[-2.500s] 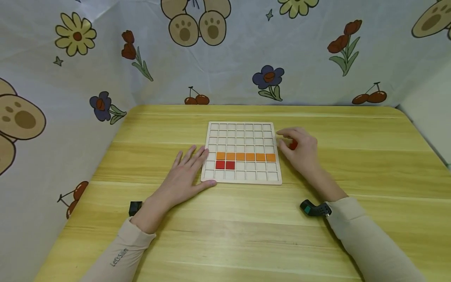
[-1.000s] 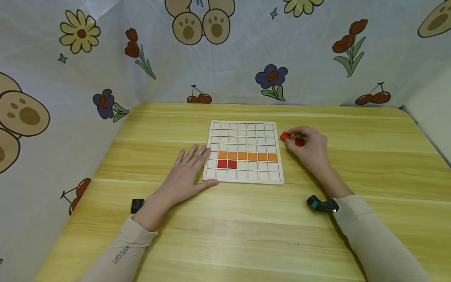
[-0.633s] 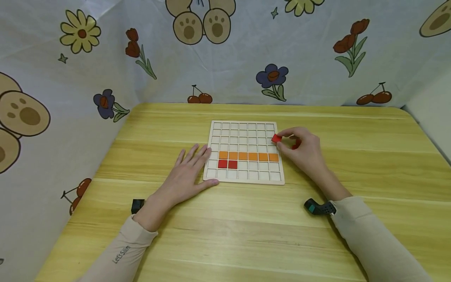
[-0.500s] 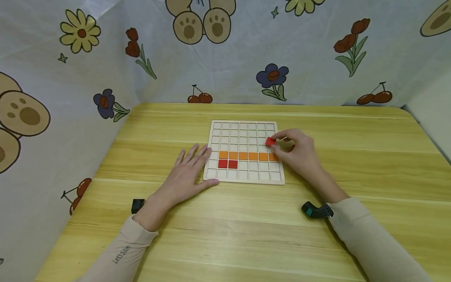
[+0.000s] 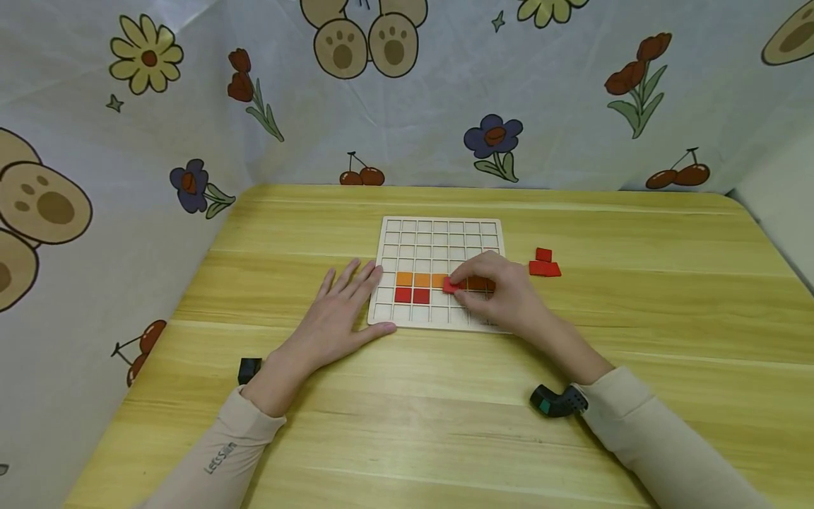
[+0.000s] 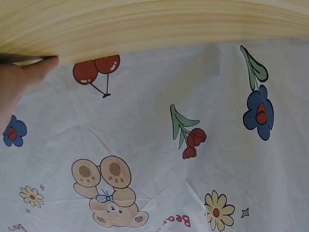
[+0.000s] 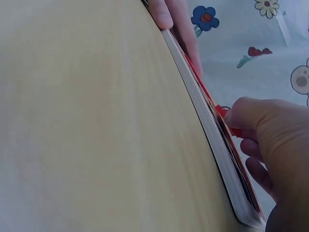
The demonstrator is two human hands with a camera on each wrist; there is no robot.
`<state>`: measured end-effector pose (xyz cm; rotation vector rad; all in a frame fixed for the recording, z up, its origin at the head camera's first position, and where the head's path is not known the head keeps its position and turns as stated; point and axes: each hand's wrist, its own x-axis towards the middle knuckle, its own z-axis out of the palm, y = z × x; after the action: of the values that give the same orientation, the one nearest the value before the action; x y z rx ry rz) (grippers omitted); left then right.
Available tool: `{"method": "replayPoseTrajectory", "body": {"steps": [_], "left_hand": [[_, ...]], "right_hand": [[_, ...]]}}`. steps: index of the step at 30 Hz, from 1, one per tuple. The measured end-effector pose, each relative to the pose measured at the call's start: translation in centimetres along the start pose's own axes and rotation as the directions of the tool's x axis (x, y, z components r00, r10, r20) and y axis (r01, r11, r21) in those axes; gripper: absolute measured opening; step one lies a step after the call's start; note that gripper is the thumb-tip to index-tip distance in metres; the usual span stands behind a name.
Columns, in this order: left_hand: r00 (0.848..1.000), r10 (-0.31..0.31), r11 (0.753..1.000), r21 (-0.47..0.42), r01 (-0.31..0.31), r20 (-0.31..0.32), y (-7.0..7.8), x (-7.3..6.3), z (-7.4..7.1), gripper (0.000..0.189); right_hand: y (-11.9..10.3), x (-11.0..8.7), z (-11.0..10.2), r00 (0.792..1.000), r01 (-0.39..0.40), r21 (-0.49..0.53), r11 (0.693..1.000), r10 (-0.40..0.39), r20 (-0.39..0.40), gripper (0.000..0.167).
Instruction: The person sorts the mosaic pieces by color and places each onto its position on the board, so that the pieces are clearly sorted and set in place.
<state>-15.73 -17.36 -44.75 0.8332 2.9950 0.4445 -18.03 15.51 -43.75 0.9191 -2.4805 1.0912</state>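
A pale wooden grid board point(image 5: 407, 318) lies on the table. Orange square tiles point(image 5: 421, 280) run along one of its rows, partly hidden by my right hand point(image 5: 502, 293). Two red tiles point(image 5: 412, 295) sit side by side in the row nearer to me. Over the board, thumb and fingertips of the right hand pinch another red tile point(image 5: 449, 285), just right of that pair. This tile point(image 7: 222, 111) also shows in the right wrist view. My left hand point(image 5: 331, 311) rests with spread fingers against the board's left edge, its thumb at the near left corner.
A small group of red tiles point(image 5: 544, 268) lies on the table point(image 5: 407, 410) right of the board. Behind and at the left hangs a white cloth point(image 5: 407, 113) printed with flowers, cherries and bears. A black strap device point(image 5: 557, 401) is on the right wrist.
The right hand has picked up a red tile from beside the board and carried it left and nearer over the grid. Loose red tiles it covered are now visible. The left hand has stayed put.
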Motion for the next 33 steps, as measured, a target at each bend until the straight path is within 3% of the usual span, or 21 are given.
{"method": "replayPoseTrajectory", "body": {"steps": [9, 26, 33], "left_hand": [[1.0, -0.004, 1.0, 0.006, 0.004, 0.004, -0.03, 0.05, -0.02, 0.099], [1.0, -0.011, 1.0, 0.004, 0.011, 0.005, 0.08, 0.13, -0.08, 0.099], [1.0, -0.007, 1.0, 0.004, 0.007, 0.0, 0.05, 0.14, -0.02, 0.099]], "right_hand": [[-0.46, -0.13, 0.79, 0.996, 0.053, 0.006, 0.999, -0.053, 0.069, 0.017], [-0.39, -0.11, 0.75, 0.986, 0.15, -0.014, 0.989, -0.148, 0.07, 0.013], [0.0, -0.21, 0.95, 0.992, 0.125, 0.028, 0.992, -0.126, 0.022, 0.012]]}}
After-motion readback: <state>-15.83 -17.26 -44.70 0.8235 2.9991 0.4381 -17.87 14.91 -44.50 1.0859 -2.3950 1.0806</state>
